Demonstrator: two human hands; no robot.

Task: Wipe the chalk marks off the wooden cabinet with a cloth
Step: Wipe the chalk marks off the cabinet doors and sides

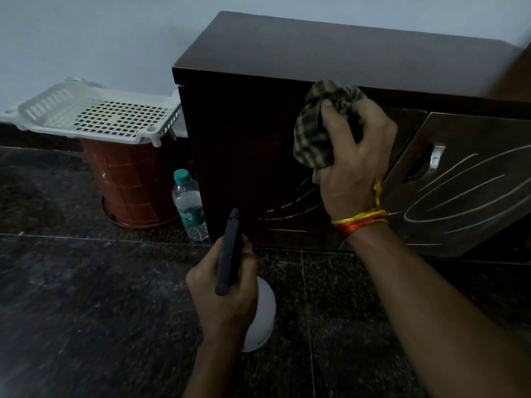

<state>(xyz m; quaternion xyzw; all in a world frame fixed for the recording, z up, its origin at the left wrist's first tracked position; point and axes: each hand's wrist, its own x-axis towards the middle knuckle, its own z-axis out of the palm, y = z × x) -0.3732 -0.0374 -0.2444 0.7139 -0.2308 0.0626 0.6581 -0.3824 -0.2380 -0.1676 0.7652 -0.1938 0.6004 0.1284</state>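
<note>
A bunched checked cloth [321, 130] is being gripped in the curled fingers of the right hand [355, 165] and pressed against the wooden cabinet [244, 139] door above the chalk marks [290, 211], while a spray bottle [230, 254] is being clasped by the left hand [222, 297] before the cabinet.

Glossy wooden cabinet [316, 53], checked cloth [316, 130]
</note>
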